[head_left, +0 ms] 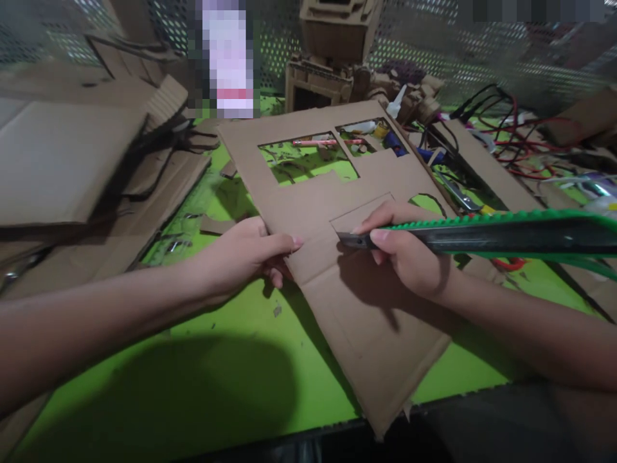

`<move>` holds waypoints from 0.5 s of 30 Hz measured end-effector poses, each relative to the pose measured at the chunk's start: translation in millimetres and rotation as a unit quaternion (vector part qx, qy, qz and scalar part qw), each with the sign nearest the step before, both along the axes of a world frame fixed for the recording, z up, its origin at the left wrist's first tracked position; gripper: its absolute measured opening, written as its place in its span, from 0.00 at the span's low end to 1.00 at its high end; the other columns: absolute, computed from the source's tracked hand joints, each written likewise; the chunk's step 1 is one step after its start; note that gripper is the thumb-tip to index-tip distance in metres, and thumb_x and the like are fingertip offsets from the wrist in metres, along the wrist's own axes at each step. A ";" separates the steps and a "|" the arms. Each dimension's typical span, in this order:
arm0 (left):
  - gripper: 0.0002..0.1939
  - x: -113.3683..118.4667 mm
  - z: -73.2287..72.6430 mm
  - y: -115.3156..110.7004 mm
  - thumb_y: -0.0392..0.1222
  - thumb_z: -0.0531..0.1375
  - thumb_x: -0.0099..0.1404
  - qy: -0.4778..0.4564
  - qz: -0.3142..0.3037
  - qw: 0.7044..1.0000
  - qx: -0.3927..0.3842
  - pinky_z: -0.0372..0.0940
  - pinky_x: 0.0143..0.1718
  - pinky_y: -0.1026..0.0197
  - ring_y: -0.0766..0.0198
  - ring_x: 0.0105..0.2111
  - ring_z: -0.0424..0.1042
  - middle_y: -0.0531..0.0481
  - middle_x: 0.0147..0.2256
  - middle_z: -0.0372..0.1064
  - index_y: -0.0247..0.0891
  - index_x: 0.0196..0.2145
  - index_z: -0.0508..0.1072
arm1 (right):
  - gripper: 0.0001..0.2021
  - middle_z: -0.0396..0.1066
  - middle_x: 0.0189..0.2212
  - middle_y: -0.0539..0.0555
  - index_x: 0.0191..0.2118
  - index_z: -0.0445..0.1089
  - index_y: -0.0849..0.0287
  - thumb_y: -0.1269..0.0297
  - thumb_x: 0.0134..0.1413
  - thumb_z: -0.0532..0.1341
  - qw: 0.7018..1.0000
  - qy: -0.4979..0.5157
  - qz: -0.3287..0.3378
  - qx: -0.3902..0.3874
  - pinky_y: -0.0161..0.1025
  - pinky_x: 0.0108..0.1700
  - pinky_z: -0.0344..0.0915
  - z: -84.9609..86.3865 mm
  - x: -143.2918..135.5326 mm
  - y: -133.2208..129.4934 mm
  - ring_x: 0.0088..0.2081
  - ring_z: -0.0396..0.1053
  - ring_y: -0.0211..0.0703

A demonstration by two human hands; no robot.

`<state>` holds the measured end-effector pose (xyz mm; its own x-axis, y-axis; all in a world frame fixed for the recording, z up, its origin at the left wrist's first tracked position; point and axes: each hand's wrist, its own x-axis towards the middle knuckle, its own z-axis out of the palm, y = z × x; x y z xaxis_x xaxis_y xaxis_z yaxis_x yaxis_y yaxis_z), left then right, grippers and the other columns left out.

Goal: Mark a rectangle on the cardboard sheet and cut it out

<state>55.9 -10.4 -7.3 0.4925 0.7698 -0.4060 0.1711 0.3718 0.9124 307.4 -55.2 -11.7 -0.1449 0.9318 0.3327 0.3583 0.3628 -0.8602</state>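
Observation:
A long cardboard sheet (pixel 308 206) lies tilted over the green table, with cut-out openings near its far end and a rounded one at its right. My left hand (pixel 255 251) pinches its left edge, thumb on top and fingers beneath. In my right hand (pixel 405 247) is a green and black box cutter (pixel 506 233), held near its blade. The blade tip touches the cardboard at the corner of a thin rectangular outline. The cutter's rear end runs out of view at the right.
Stacked cardboard pieces (pixel 58 154) lie at the left. A cardboard structure (pixel 337 38) stands at the back, before a perforated metal panel. Red and black wires (pixel 515 135), tools and scraps crowd the right side. The green table's front edge (pixel 463 393) runs below.

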 end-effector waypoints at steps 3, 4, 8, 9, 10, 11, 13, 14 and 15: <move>0.12 1.9 4.2 -0.8 0.44 0.71 0.55 -0.016 0.011 1.000 0.021 0.66 0.15 0.68 0.68 0.16 0.67 0.50 0.19 0.72 0.36 0.23 0.74 | 0.08 0.69 0.18 0.46 0.32 0.79 0.54 0.64 0.63 0.64 0.999 0.039 -0.008 0.004 0.36 0.23 0.58 -1.4 1.8 1.8 0.20 0.65 0.37; 0.12 2.6 6.9 -1.8 0.43 0.71 0.56 -0.026 0.017 0.999 0.031 0.66 0.16 0.68 0.68 0.16 0.68 0.50 0.19 0.72 0.36 0.24 0.74 | 0.08 0.69 0.18 0.45 0.32 0.78 0.54 0.65 0.63 0.64 0.999 0.052 -0.006 0.009 0.36 0.22 0.58 -0.6 1.4 3.4 0.20 0.64 0.37; 0.11 5.2 26.2 -9.3 0.40 0.70 0.61 -0.069 0.055 0.994 0.060 0.68 0.18 0.69 0.66 0.19 0.73 0.52 0.23 0.76 0.38 0.37 0.71 | 0.07 0.64 0.15 0.44 0.30 0.74 0.54 0.62 0.60 0.64 0.993 0.116 0.017 -0.015 0.37 0.20 0.56 12.8 0.0 16.3 0.17 0.60 0.36; 0.11 5.5 32.8 -12.0 0.39 0.68 0.62 -0.083 0.061 0.993 0.063 0.70 0.20 0.69 0.65 0.20 0.75 0.52 0.24 0.77 0.38 0.40 0.71 | 0.09 0.61 0.13 0.44 0.28 0.72 0.54 0.59 0.58 0.65 0.990 0.136 0.029 -0.029 0.37 0.18 0.54 18.8 0.7 20.5 0.15 0.58 0.36; 0.11 5.8 39.8 -14.9 0.38 0.66 0.64 -0.097 0.062 0.991 0.064 0.71 0.21 0.69 0.64 0.22 0.77 0.52 0.25 0.78 0.38 0.43 0.71 | 0.09 0.60 0.12 0.43 0.27 0.71 0.53 0.57 0.56 0.65 0.986 0.155 0.041 -0.042 0.37 0.17 0.53 25.6 1.9 24.8 0.13 0.56 0.36; 0.12 5.9 46.7 -17.9 0.36 0.64 0.64 -0.111 0.060 0.990 0.065 0.72 0.23 0.69 0.64 0.23 0.79 0.51 0.27 0.79 0.37 0.46 0.72 | 0.09 0.59 0.12 0.43 0.27 0.70 0.53 0.57 0.54 0.65 0.982 0.172 0.058 -0.059 0.37 0.16 0.52 33.1 3.6 28.8 0.13 0.54 0.36; 0.18 6.4 59.5 -23.7 0.33 0.61 0.65 -0.136 0.049 0.987 0.066 0.74 0.27 0.68 0.64 0.26 0.81 0.49 0.31 0.82 0.34 0.54 0.74 | 0.06 0.56 0.10 0.43 0.26 0.70 0.53 0.59 0.51 0.62 0.976 0.187 0.081 -0.081 0.36 0.15 0.51 48.8 8.4 36.1 0.12 0.52 0.36; 0.22 6.8 65.1 -26.4 0.32 0.60 0.66 -0.144 0.041 0.986 0.068 0.74 0.27 0.68 0.64 0.27 0.82 0.47 0.34 0.84 0.34 0.58 0.73 | 0.06 0.54 0.09 0.42 0.26 0.70 0.53 0.59 0.50 0.62 0.972 0.190 0.095 -0.097 0.36 0.15 0.51 56.6 11.3 39.3 0.11 0.49 0.36; 0.26 7.6 70.2 -28.6 0.31 0.59 0.67 -0.151 0.033 0.985 0.073 0.74 0.28 0.68 0.64 0.27 0.82 0.46 0.36 0.85 0.34 0.62 0.72 | 0.06 0.53 0.08 0.42 0.26 0.70 0.53 0.58 0.49 0.61 0.971 0.188 0.103 -0.106 0.35 0.15 0.50 64.0 14.5 42.5 0.11 0.47 0.36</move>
